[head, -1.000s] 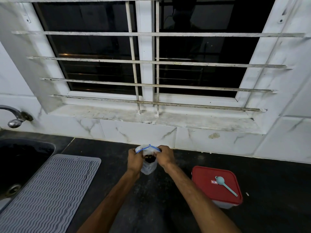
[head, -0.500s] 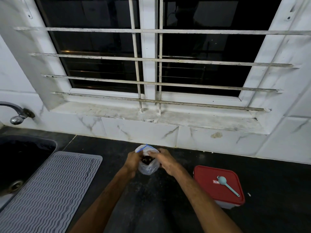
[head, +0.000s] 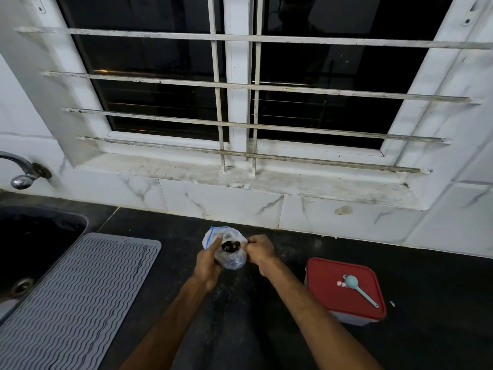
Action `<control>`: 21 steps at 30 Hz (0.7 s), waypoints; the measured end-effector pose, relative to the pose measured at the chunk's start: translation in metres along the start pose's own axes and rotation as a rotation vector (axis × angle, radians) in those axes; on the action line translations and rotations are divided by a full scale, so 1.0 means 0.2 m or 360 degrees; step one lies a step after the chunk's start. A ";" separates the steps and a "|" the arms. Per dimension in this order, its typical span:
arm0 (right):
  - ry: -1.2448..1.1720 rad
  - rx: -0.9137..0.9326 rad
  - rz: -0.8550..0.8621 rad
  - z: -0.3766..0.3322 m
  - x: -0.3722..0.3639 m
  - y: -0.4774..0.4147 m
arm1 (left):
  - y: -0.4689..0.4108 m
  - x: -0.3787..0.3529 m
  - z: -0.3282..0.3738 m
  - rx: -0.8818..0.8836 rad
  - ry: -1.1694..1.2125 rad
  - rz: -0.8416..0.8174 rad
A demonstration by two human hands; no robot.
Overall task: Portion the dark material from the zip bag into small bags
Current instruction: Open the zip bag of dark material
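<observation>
A dark stone counter runs below a white marble-tiled wall and a barred window with black glass behind it. Near the middle of the counter, close to the wall, a clear zip bag with a blue seal strip stands mouth-up between both hands; whether its base rests on the counter cannot be told. The left grip wraps the bag's left side, fingers curled round the plastic and thumb lying up against the rim by the blue strip. The right grip is clenched small, pinching the right edge of the mouth. Between them the mouth gapes, showing a clump of dark material inside. To the right, apart from the hands, sits a container with a red lid, and a pale blue spoon lies across that lid. To the left lie a grey ribbed mat, a dark sink, and a metal tap on the wall.
</observation>
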State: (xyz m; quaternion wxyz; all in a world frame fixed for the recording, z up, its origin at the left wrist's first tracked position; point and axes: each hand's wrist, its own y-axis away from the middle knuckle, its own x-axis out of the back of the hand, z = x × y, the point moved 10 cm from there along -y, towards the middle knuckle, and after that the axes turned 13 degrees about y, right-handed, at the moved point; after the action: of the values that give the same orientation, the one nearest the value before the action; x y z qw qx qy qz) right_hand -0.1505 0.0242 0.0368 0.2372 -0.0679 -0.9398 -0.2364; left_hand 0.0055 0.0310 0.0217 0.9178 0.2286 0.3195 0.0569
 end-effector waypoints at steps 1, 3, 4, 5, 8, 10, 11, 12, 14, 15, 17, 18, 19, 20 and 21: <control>-0.0085 -0.0025 -0.0012 0.00 0.00 0.00 | 0.01 0.00 0.00 -0.0004 -0.0064 -0.0018; -0.0275 -0.0135 -0.0126 0.01 -0.01 0.02 | 0.02 0.03 -0.01 0.0007 -0.0230 -0.0010; -0.0335 -0.0183 -0.0187 0.02 -0.02 0.04 | 0.03 0.05 -0.01 0.0042 -0.0316 0.0003; -0.0389 -0.0209 -0.0230 0.03 -0.03 0.05 | 0.03 0.08 -0.03 0.0092 -0.0378 0.0022; -0.0458 -0.0282 -0.0206 0.10 -0.05 0.04 | 0.01 0.13 -0.04 0.0155 -0.0601 0.0074; -0.0405 -0.0294 -0.0146 0.13 -0.06 0.03 | 0.00 0.12 -0.04 0.0132 -0.0570 0.0069; -0.0327 -0.0235 -0.0132 0.13 -0.07 0.01 | 0.00 0.11 -0.03 0.0096 -0.0512 0.0076; -0.0223 -0.0158 -0.0122 0.11 -0.07 0.02 | 0.00 0.09 -0.02 0.0047 -0.0481 0.0104; -0.0081 -0.0054 -0.0063 0.09 -0.08 0.04 | -0.01 0.10 0.01 -0.0028 -0.0431 0.0205; -0.0022 0.0024 -0.0055 0.07 -0.09 0.05 | -0.02 0.11 0.03 -0.0071 -0.0425 0.0264; 0.0110 0.0186 -0.0119 0.06 -0.12 0.06 | -0.03 0.15 0.07 -0.0181 -0.0445 0.0378; 0.0205 0.0246 -0.0168 0.06 -0.14 0.07 | -0.04 0.17 0.08 -0.0213 -0.0464 0.0407; 0.0341 0.0297 -0.0184 0.06 -0.14 0.06 | -0.05 0.18 0.08 -0.0220 -0.0478 0.0402; 0.0484 0.0342 -0.0168 0.05 -0.12 0.06 | -0.05 0.18 0.07 -0.0221 -0.0480 0.0368; 0.0614 0.0381 -0.0141 0.04 -0.11 0.06 | -0.04 0.17 0.07 -0.0226 -0.0483 0.0334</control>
State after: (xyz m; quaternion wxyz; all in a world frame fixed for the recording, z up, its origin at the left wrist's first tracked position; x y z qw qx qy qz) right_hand -0.1309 0.0375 0.0245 0.4084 0.0484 -0.9004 -0.1419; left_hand 0.0400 0.0270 0.0088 0.9583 0.2014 0.1469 0.1395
